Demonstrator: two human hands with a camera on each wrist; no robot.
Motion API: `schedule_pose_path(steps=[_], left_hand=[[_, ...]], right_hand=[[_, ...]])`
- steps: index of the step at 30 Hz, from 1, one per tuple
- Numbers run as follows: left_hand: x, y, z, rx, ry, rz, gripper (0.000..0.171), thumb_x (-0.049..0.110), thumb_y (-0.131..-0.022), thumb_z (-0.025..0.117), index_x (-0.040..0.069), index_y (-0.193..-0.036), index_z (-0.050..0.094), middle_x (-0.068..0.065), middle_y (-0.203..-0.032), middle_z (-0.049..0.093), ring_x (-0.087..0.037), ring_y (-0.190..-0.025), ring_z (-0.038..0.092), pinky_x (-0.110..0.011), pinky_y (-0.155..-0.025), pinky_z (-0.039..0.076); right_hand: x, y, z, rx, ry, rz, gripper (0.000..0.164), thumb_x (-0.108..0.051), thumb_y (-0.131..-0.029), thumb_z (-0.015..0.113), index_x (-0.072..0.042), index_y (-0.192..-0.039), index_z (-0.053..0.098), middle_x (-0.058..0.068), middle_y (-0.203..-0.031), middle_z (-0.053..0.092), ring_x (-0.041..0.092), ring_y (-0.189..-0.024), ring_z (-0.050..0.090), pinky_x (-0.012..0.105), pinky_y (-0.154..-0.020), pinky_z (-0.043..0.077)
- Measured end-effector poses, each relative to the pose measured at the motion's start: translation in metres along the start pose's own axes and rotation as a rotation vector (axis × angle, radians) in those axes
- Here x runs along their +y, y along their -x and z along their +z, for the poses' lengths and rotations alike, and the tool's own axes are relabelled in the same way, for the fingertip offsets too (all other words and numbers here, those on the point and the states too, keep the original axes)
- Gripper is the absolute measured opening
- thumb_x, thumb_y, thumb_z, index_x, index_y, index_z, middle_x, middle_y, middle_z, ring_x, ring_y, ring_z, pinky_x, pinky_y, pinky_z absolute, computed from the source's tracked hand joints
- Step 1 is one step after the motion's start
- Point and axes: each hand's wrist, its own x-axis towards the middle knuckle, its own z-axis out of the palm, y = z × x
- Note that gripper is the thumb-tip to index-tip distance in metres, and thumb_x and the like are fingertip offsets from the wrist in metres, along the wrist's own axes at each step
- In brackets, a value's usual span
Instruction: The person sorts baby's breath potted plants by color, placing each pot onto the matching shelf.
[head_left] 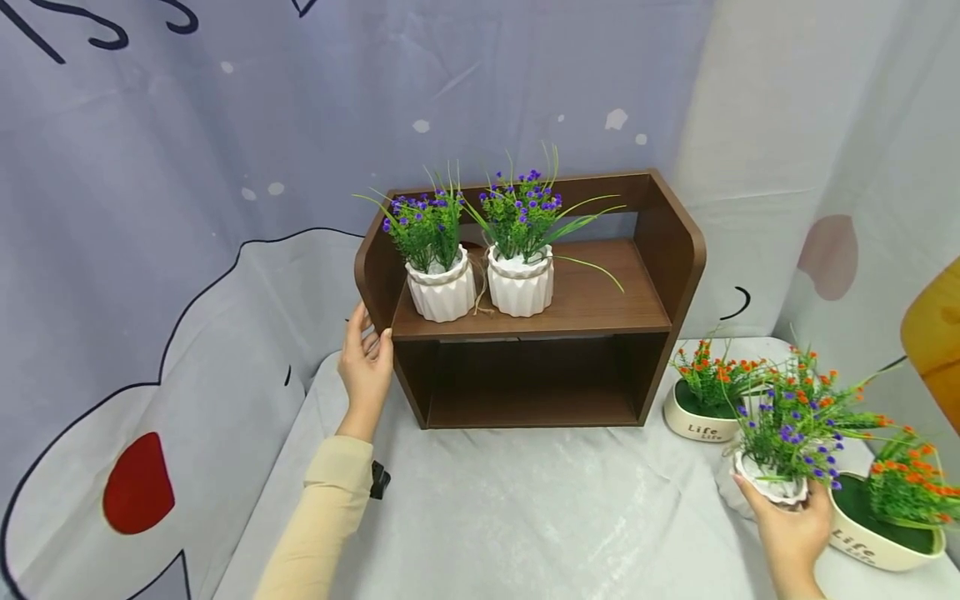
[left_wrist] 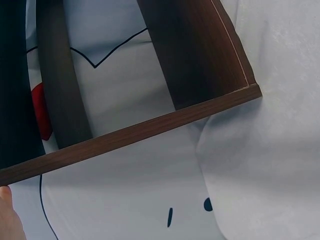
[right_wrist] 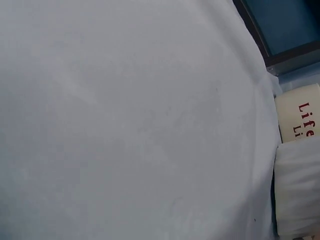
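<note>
My right hand (head_left: 793, 533) grips a white fluted pot of artificial purple flowers (head_left: 798, 442), with the thumb on its left side and fingers on its right. A white pot (right_wrist: 297, 187) shows at the right edge of the right wrist view. My left hand (head_left: 365, 367) rests against the left side of a brown two-tier wooden shelf (head_left: 531, 327), its thumb (left_wrist: 9, 215) touching the panel edge in the left wrist view. On the upper tier stand two similar pots, a left purple-flowered pot (head_left: 442, 292) and a right purple-flowered pot (head_left: 521, 283).
Beside the right hand stand oval "Life" planters with orange flowers, one behind (head_left: 699, 425) and one to the right (head_left: 873, 533). Beneath everything lies a pale cloth (head_left: 547, 508). A patterned curtain (head_left: 525, 83) hangs behind the shelf.
</note>
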Motion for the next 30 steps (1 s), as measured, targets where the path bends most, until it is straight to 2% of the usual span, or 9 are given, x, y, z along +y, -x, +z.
schedule_pose_path(steps=[2,4,9,11,12,15,19,23,30], left_hand=[[0.001,0.0,0.0,-0.001,-0.004,-0.004,0.05,-0.001,-0.088,0.064,0.002,-0.135,0.049,-0.028,-0.114,0.058,-0.041,-0.094,0.066,-0.044,-0.079,0.056],[0.001,0.0,0.0,0.003,-0.01,-0.008,0.05,-0.002,-0.088,0.064,0.002,-0.135,0.049,-0.028,-0.115,0.058,-0.041,-0.095,0.066,-0.045,-0.079,0.056],[0.0,0.0,0.001,0.001,-0.003,-0.026,0.051,-0.002,-0.088,0.063,0.004,-0.136,0.049,-0.026,-0.115,0.058,-0.041,-0.095,0.066,-0.043,-0.08,0.056],[0.0,0.0,0.001,-0.002,0.004,-0.026,0.051,-0.003,-0.088,0.063,0.005,-0.136,0.049,-0.026,-0.115,0.058,-0.041,-0.094,0.066,-0.043,-0.08,0.056],[0.0,0.0,0.001,-0.001,0.005,-0.024,0.051,-0.003,-0.087,0.063,0.005,-0.136,0.049,-0.026,-0.114,0.059,-0.041,-0.094,0.066,-0.043,-0.08,0.056],[0.0,0.0,0.001,-0.001,0.003,-0.024,0.051,-0.004,-0.087,0.063,0.004,-0.135,0.049,-0.026,-0.114,0.058,-0.041,-0.094,0.066,-0.043,-0.08,0.056],[0.0,0.0,0.001,-0.009,-0.01,-0.038,0.051,-0.003,-0.088,0.063,0.004,-0.136,0.048,-0.027,-0.115,0.057,-0.04,-0.095,0.066,-0.043,-0.081,0.056],[0.0,0.001,0.001,-0.012,-0.015,-0.041,0.051,-0.002,-0.088,0.063,0.003,-0.136,0.048,-0.027,-0.116,0.057,-0.041,-0.096,0.066,-0.043,-0.081,0.056],[-0.001,0.0,0.002,0.006,-0.002,-0.017,0.051,-0.004,-0.086,0.064,0.003,-0.135,0.05,-0.026,-0.114,0.059,-0.041,-0.093,0.067,-0.045,-0.078,0.056]], right_hand=[[-0.001,0.001,-0.002,-0.022,0.021,0.015,0.072,0.002,-0.056,0.088,-0.012,-0.121,0.061,-0.007,-0.113,0.059,-0.008,-0.104,0.047,0.008,-0.098,0.036],[-0.002,0.001,-0.003,-0.039,0.046,0.028,0.069,-0.001,-0.058,0.088,-0.007,-0.121,0.06,-0.009,-0.11,0.057,-0.009,-0.103,0.047,0.006,-0.094,0.036],[0.009,-0.001,-0.003,-0.07,0.032,0.034,0.066,-0.007,-0.059,0.09,-0.011,-0.117,0.06,-0.022,-0.099,0.049,-0.013,-0.091,0.047,-0.002,-0.077,0.037],[0.02,-0.004,-0.002,-0.092,0.017,0.03,0.068,-0.007,-0.059,0.09,-0.015,-0.119,0.059,-0.023,-0.099,0.049,-0.013,-0.088,0.048,-0.004,-0.071,0.039],[0.025,-0.006,-0.002,-0.105,0.014,0.031,0.07,-0.006,-0.059,0.09,-0.012,-0.121,0.058,-0.02,-0.1,0.049,-0.012,-0.088,0.049,-0.004,-0.07,0.041],[0.042,-0.012,-0.001,-0.135,0.021,0.079,0.081,-0.011,-0.062,0.09,-0.016,-0.131,0.048,-0.016,-0.109,0.047,-0.007,-0.093,0.049,-0.003,-0.071,0.043],[0.059,-0.015,0.001,-0.148,0.022,0.187,0.095,-0.019,-0.065,0.089,-0.028,-0.14,0.033,-0.009,-0.127,0.043,0.005,-0.111,0.045,0.0,-0.081,0.042],[0.04,-0.01,-0.002,-0.161,0.042,0.218,0.095,-0.021,-0.066,0.088,-0.027,-0.142,0.032,-0.008,-0.131,0.043,0.004,-0.112,0.043,0.002,-0.084,0.039],[-0.038,0.011,-0.011,-0.171,0.0,0.145,0.082,-0.005,-0.068,0.085,-0.007,-0.138,0.041,-0.016,-0.11,0.048,-0.006,-0.093,0.042,0.003,-0.073,0.034]])
